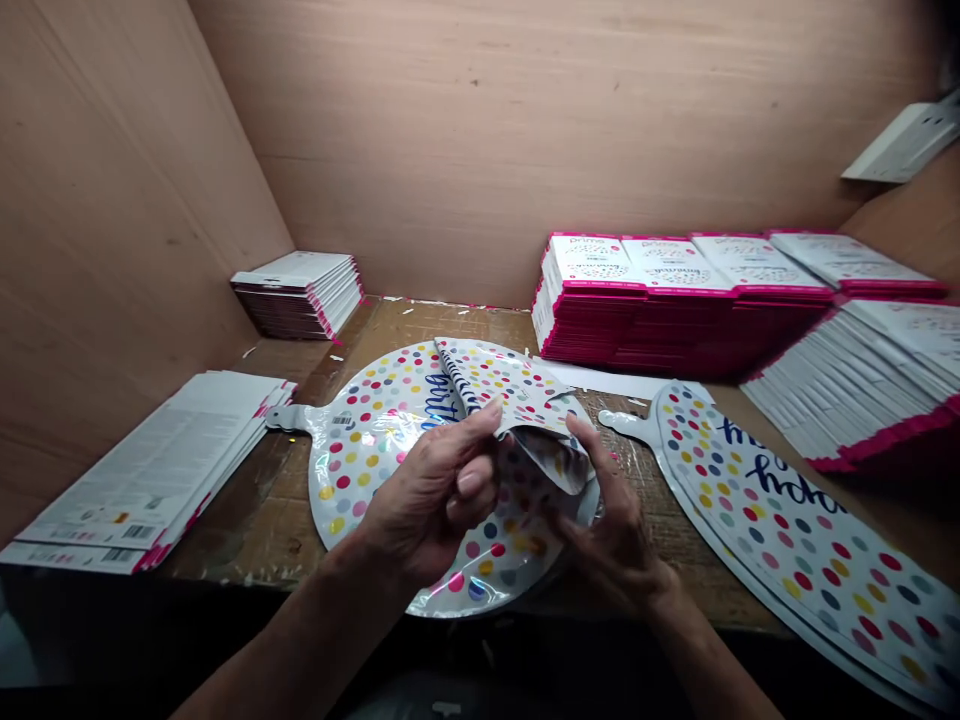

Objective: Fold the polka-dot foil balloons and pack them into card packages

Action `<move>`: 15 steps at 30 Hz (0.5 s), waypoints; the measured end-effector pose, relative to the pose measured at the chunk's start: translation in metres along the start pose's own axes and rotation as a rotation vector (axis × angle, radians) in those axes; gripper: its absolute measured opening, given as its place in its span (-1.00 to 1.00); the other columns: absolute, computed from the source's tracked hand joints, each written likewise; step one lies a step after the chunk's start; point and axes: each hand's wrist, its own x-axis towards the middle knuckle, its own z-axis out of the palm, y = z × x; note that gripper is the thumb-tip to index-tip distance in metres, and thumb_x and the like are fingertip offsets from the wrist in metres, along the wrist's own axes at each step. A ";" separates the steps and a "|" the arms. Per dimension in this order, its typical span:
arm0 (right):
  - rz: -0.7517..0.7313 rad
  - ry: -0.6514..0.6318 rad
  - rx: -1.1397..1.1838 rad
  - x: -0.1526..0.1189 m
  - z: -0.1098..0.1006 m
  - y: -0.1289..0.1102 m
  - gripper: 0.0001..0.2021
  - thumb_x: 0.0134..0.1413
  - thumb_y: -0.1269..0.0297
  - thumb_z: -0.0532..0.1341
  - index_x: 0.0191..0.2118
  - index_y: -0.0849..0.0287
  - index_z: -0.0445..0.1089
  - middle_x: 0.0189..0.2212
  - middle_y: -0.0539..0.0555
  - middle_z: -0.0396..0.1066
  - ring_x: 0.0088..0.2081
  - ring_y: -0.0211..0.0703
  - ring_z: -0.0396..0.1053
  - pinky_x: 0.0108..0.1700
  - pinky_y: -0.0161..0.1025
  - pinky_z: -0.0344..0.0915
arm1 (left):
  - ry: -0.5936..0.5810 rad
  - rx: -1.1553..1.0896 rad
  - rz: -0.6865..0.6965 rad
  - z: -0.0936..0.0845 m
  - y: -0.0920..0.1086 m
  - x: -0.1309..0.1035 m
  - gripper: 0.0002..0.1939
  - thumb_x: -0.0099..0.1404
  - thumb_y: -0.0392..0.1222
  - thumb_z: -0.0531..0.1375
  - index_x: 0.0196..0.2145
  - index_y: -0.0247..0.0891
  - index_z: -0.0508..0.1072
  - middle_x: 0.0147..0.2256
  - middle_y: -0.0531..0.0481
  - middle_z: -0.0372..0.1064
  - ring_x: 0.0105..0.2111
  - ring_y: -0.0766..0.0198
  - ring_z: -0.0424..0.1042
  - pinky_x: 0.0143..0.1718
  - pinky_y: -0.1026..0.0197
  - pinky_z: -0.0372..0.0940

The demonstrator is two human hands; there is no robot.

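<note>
A folded foil balloon [525,385], white with coloured dots, is pinched between the thumb and curled fingers of my left hand [442,490]. Its near end bends into an open loop facing me. My right hand [619,520] is at that end, the index finger touching the foil and the thumb apart from it below, slightly blurred. Underneath lies a flat round foil balloon [375,450] with the same dots, blue lettering and a tail pointing left. My hands and the folded one cover part of it.
More flat dotted balloons [810,560] overhang the table's front edge at right. White-and-pink packets stand in a long stack [637,270] at the back and another pile [885,370] at right. Printed cards [142,470] and a smaller stack [300,290] lie left. Wooden panels [510,150] enclose the table.
</note>
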 end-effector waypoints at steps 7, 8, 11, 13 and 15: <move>-0.180 -0.030 -0.227 0.000 0.007 0.051 -0.27 0.21 0.36 0.15 0.42 0.15 -0.16 0.27 0.31 0.16 0.25 0.14 0.20 0.17 0.10 0.32 | 0.283 1.109 0.345 -0.040 0.014 0.003 -0.33 0.30 0.35 -0.06 -0.61 -0.26 0.40 -0.76 0.07 0.18 -0.73 0.39 0.14 -0.66 0.32 0.07; -0.230 -0.085 -0.242 0.002 0.002 0.053 -0.28 0.21 0.39 0.13 0.42 0.15 -0.15 0.28 0.32 0.15 0.27 0.12 0.17 0.19 0.08 0.30 | 0.395 1.259 0.515 -0.054 0.014 0.013 -0.36 0.31 0.34 -0.06 -0.53 -0.26 0.44 -0.65 0.02 0.32 -0.62 0.32 0.29 -0.56 0.28 0.21; -0.353 -0.275 -0.335 0.010 -0.010 0.051 -0.32 0.19 0.47 0.09 0.40 0.26 -0.10 0.30 0.39 0.07 0.32 0.13 0.07 0.23 0.09 0.24 | 0.243 1.563 0.847 -0.093 0.007 0.052 -0.43 0.35 0.25 -0.03 -0.10 -0.30 0.48 -0.06 -0.18 0.49 -0.04 0.06 0.43 0.01 0.04 0.32; -0.388 -0.458 -0.416 0.017 -0.013 0.045 -0.37 0.15 0.50 0.07 0.35 0.34 0.02 0.28 0.43 0.10 0.30 0.16 0.10 0.21 0.10 0.24 | -0.005 1.697 0.819 -0.114 -0.005 0.076 -0.43 0.40 0.18 -0.07 0.06 -0.30 0.40 0.11 -0.20 0.39 0.16 0.03 0.29 0.18 -0.02 0.20; -0.352 -0.670 -0.478 0.026 -0.015 0.036 -0.44 0.11 0.52 0.08 0.27 0.31 0.19 0.23 0.40 0.21 0.22 0.16 0.23 0.16 0.09 0.29 | -0.168 1.798 0.750 -0.132 -0.018 0.091 -0.44 0.43 0.13 -0.11 0.12 -0.29 0.37 0.14 -0.18 0.36 0.21 0.05 0.24 0.24 -0.04 0.14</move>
